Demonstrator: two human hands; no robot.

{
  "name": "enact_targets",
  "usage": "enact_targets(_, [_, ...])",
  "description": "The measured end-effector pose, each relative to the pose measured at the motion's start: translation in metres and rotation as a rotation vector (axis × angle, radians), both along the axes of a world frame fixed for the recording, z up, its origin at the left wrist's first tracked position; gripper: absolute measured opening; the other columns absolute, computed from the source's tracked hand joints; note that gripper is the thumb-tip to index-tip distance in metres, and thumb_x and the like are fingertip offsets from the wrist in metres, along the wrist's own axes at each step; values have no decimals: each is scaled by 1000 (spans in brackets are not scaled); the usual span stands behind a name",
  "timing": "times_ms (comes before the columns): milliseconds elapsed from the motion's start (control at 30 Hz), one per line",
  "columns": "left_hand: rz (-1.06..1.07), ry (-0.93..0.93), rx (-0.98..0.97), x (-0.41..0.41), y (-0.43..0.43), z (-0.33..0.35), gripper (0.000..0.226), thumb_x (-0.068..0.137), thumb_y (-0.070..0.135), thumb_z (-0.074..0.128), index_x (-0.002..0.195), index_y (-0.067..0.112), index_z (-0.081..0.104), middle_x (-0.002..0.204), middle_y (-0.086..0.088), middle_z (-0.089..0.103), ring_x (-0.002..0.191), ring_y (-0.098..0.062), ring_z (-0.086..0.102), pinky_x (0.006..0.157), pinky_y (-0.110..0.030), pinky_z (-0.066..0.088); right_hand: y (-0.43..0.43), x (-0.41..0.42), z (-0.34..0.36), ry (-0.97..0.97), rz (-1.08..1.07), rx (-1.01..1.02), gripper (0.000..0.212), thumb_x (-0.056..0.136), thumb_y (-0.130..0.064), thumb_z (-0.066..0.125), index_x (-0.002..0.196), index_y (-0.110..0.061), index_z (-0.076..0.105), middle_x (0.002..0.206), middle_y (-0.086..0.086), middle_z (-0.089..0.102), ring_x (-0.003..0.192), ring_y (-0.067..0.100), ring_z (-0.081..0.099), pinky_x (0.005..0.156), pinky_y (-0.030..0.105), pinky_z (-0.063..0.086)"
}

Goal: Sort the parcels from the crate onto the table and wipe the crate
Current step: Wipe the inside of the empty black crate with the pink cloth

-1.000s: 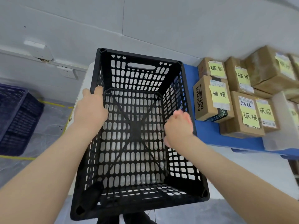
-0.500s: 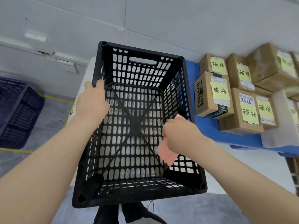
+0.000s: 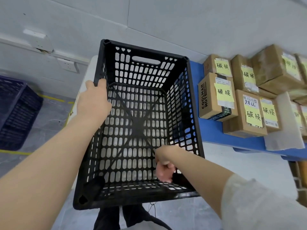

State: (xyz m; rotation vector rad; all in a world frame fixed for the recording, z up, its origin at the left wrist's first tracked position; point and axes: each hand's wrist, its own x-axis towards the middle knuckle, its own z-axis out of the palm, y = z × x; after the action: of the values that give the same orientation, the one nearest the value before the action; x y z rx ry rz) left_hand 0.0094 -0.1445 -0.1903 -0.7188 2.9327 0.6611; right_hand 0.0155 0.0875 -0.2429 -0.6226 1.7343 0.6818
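The empty black crate (image 3: pixel 142 49), standing open under both hands, looks light but stiff, best taken by its rim or the handle slot in the wall farthest from the fingers; the parcels (image 3: pixel 216 97) sit on the blue table (image 3: pixel 212 131), well right of the right fingertips. The left hand (image 3: pixel 94 100) curls its fingers over the left rim, and the right hand (image 3: pixel 163 156) is clenched round a soft pink cloth (image 3: pixel 163 174), low in the near right corner

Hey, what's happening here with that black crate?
A person is wiping an empty black crate. Their left hand grips its left rim to steady it, while the right hand holds a pink cloth down inside near the closest right corner. Cardboard parcels with yellow notes already sit on the blue table beside it.
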Motion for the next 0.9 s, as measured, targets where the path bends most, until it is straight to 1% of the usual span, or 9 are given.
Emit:
enact_targets(100, [1, -4, -3, 0, 1, 1, 53, 85, 1, 52, 135, 9, 37, 116, -25, 39, 88, -50, 50, 64, -43, 34, -7, -3, 24, 57, -108, -144, 36, 93, -4, 49, 128, -2, 56, 126, 13, 60, 105, 31, 61, 85, 35, 51])
enact_targets(167, [4, -2, 1, -1, 1, 1, 54, 85, 0, 51, 136, 9, 37, 116, -25, 39, 87, -49, 48, 64, -43, 34, -9, -8, 49, 140, -99, -273, 21, 91, -7, 48, 101, -8, 66, 98, 7, 66, 87, 27, 63, 66, 30, 51])
enact_targets(267, [8, -3, 10, 0, 1, 0, 54, 85, -1, 50, 136, 10, 37, 116, -25, 39, 77, -40, 41, 63, -42, 34, 1, -9, 86, 200, 39, -304, 27, 87, -14, 50, 62, -18, 41, 63, -1, 47, 57, 16, 47, 47, 27, 35])
enact_targets(400, [7, -2, 11, -1, 2, 2, 52, 84, -2, 51, 133, 8, 39, 118, -26, 39, 76, -39, 40, 65, -42, 34, 12, 12, 75, 29, 194, -8, 7, 88, -9, 56, 95, -8, 59, 67, 1, 48, 57, 15, 46, 53, 27, 42])
enact_targets(467, [-1, 10, -3, -1, 1, 0, 52, 84, -1, 52, 133, 8, 39, 119, -27, 39, 77, -42, 43, 65, -43, 33, 13, 20, 50, -102, 98, 30, 13, 91, -14, 55, 101, -5, 60, 74, 5, 58, 62, 19, 55, 65, 32, 52])
enact_targets(533, [-9, 11, -14, -1, 0, -2, 52, 85, 1, 52, 135, 9, 39, 119, -28, 40, 86, -50, 49, 67, -44, 32, 17, 23, 27, -122, -111, -8, 23, 95, -19, 50, 110, -4, 60, 74, 6, 64, 55, 16, 61, 55, 27, 53])
enact_targets(633, [-24, 15, -31, -2, -1, -4, 53, 86, 5, 54, 136, 9, 39, 119, -29, 40, 90, -54, 50, 67, -45, 33, 18, 21, 2, -81, -99, -128, 22, 95, -21, 52, 107, -5, 63, 71, 1, 64, 45, 6, 61, 36, 19, 45])
enact_targets(767, [-29, 16, -44, -2, -2, -6, 54, 85, 4, 54, 136, 9, 38, 118, -28, 40, 91, -54, 50, 67, -45, 33, -1, 20, 1, -134, -218, -92, 25, 87, -6, 63, 111, -1, 60, 105, 11, 68, 86, 28, 69, 67, 37, 58])
enact_targets(900, [-34, 18, -50, -3, -2, -6, 54, 85, 4, 54, 136, 8, 38, 117, -28, 40, 90, -54, 50, 66, -45, 33, -1, 4, 50, 1, -81, -228, 13, 85, -5, 53, 90, -9, 65, 76, 2, 62, 67, 19, 61, 54, 27, 50])
